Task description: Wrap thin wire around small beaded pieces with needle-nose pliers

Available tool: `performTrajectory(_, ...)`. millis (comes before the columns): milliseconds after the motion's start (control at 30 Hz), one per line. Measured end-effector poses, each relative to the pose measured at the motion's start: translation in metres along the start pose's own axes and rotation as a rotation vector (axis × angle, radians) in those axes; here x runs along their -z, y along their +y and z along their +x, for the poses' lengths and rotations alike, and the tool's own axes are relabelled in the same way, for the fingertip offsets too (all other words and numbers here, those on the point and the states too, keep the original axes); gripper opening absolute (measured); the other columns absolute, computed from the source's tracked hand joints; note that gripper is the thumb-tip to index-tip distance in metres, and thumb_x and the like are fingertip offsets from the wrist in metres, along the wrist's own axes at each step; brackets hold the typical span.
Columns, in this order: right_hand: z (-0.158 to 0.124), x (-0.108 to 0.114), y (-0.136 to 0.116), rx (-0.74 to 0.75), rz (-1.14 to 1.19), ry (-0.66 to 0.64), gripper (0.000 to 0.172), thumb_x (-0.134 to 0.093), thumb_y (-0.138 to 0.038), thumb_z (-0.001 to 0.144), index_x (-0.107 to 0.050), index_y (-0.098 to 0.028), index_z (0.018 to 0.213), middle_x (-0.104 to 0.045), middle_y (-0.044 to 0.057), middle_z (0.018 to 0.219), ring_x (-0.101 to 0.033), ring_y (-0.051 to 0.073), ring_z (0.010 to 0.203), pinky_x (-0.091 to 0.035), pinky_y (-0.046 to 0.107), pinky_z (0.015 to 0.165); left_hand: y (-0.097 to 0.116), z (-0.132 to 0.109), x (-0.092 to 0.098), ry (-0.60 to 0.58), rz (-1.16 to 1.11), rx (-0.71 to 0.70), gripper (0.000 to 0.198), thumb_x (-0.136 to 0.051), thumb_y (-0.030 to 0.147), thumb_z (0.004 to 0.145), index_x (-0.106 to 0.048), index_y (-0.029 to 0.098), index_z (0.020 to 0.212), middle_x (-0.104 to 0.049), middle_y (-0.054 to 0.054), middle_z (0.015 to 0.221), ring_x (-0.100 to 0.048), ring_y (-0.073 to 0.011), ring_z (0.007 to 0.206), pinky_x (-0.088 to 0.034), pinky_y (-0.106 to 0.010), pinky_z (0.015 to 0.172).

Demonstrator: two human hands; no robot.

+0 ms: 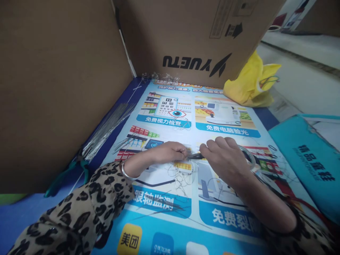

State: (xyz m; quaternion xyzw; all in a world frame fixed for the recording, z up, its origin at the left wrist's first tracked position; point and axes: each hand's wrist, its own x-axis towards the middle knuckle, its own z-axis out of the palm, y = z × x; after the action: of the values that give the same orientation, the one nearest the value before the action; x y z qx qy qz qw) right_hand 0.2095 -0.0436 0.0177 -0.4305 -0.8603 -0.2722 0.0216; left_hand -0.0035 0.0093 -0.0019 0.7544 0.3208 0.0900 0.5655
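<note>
My left hand (172,152) is closed in a pinch on a thin wire, its far end blurred against the dark jaws. In my right hand (225,159) is a pair of pliers (196,156), jaws pointing left at the left fingertips; my fist hides most of the handles. Below the hands, loose bent wires (183,179) lie on a printed poster (170,226). Several short straight wires (164,205) lie nearer me. A clear coil or ring (249,157) shows just behind my right hand.
Large cardboard panels (58,88) stand left and behind (186,32). A bundle of straight wires (108,131) and green-handled pliers (70,171) lie at left. Small wire pieces (162,76) sit at the back. A yellow bag (248,85) and teal shoebox (305,156) stand right.
</note>
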Motion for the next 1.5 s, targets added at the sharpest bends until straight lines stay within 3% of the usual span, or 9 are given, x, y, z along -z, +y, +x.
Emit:
performTrajectory(333, 0.000, 0.000, 0.004, -0.001, 0.028, 0.000, 0.015, -0.048, -0.016, 0.084, -0.060, -0.020, 0.077, -0.053, 0.004, 0.068, -0.038, 0.020, 0.074, -0.019, 0.035, 0.070, 0.002, -0.001, 0.003, -0.058, -0.074, -0.013, 0.010, -0.049, 0.023, 0.077, -0.052, 0.016, 0.071, -0.041, 0.003, 0.066, -0.035, -0.0095, 0.063, -0.028, -0.024, 0.058)
performTrajectory(467, -0.007, -0.009, 0.013, -0.114, 0.120, 0.082, 0.015, -0.050, -0.022, 0.084, -0.064, -0.020, 0.078, -0.054, 0.004, 0.067, -0.039, 0.019, 0.073, -0.020, 0.032, 0.068, 0.000, -0.001, 0.003, -0.069, -0.065, -0.007, 0.013, -0.049, 0.025, 0.079, -0.053, 0.015, 0.073, -0.041, 0.003, 0.065, -0.035, -0.0092, 0.061, -0.028, -0.024, 0.057)
performTrajectory(567, -0.010, -0.015, 0.017, -0.178, 0.159, 0.045, 0.014, -0.053, -0.021, 0.080, -0.066, -0.019, 0.083, -0.058, 0.005, 0.071, -0.040, 0.019, 0.075, -0.020, 0.032, 0.067, -0.002, -0.001, 0.004, -0.076, -0.065, -0.037, 0.012, -0.048, 0.024, 0.079, -0.054, 0.015, 0.074, -0.042, 0.003, 0.065, -0.036, -0.0092, 0.061, -0.028, -0.024, 0.058)
performTrajectory(667, -0.009, -0.016, 0.016, -0.128, 0.134, -0.017, 0.013, -0.053, -0.021, 0.081, -0.066, -0.019, 0.079, -0.058, 0.005, 0.070, -0.040, 0.020, 0.074, -0.020, 0.032, 0.067, -0.003, 0.000, 0.003, -0.080, -0.077, -0.042, 0.013, -0.048, 0.025, 0.080, -0.053, 0.015, 0.073, -0.041, 0.003, 0.064, -0.035, -0.0091, 0.060, -0.028, -0.024, 0.057)
performTrajectory(833, -0.005, -0.011, 0.004, -0.063, 0.098, 0.057, 0.019, -0.048, -0.024, 0.087, -0.063, -0.021, 0.075, -0.055, 0.003, 0.065, -0.039, 0.019, 0.072, -0.020, 0.033, 0.068, -0.002, 0.000, 0.002, -0.066, -0.060, -0.038, 0.017, -0.046, 0.028, 0.081, -0.053, 0.015, 0.072, -0.041, 0.003, 0.063, -0.034, -0.0091, 0.059, -0.027, -0.025, 0.057)
performTrajectory(1000, -0.004, -0.008, -0.003, -0.032, 0.103, 0.049, 0.016, -0.048, -0.020, 0.086, -0.062, -0.021, 0.079, -0.055, 0.003, 0.067, -0.039, 0.019, 0.073, -0.020, 0.033, 0.069, 0.000, -0.001, 0.002, -0.037, -0.044, -0.032, 0.016, -0.047, 0.026, 0.080, -0.054, 0.015, 0.072, -0.042, 0.003, 0.064, -0.035, -0.0088, 0.059, -0.028, -0.025, 0.057)
performTrajectory(1167, -0.004, -0.011, 0.004, -0.052, 0.149, 0.050, 0.018, -0.050, -0.026, 0.086, -0.064, -0.019, 0.077, -0.056, 0.005, 0.068, -0.040, 0.019, 0.074, -0.021, 0.033, 0.069, -0.003, -0.002, 0.003, -0.070, -0.089, -0.061, 0.015, -0.047, 0.025, 0.082, -0.055, 0.015, 0.075, -0.043, 0.003, 0.066, -0.036, -0.0090, 0.062, -0.028, -0.024, 0.059)
performTrajectory(1367, -0.007, -0.026, 0.015, -0.108, 0.291, 0.032, 0.013, -0.055, -0.020, 0.079, -0.067, -0.020, 0.084, -0.060, 0.004, 0.074, -0.042, 0.019, 0.075, -0.022, 0.031, 0.068, -0.003, -0.002, 0.004, -0.120, -0.107, -0.085, 0.010, -0.049, 0.022, 0.081, -0.053, 0.014, 0.076, -0.044, 0.002, 0.070, -0.037, -0.0093, 0.065, -0.030, -0.024, 0.062)
performTrajectory(1500, -0.007, -0.026, 0.017, -0.144, 0.248, 0.034, 0.013, -0.055, -0.019, 0.079, -0.067, -0.019, 0.083, -0.060, 0.004, 0.072, -0.041, 0.018, 0.073, -0.022, 0.031, 0.067, -0.003, -0.002, 0.004, -0.121, -0.089, -0.090, 0.009, -0.050, 0.023, 0.081, -0.054, 0.015, 0.079, -0.047, 0.001, 0.074, -0.040, -0.0106, 0.070, -0.032, -0.024, 0.065)
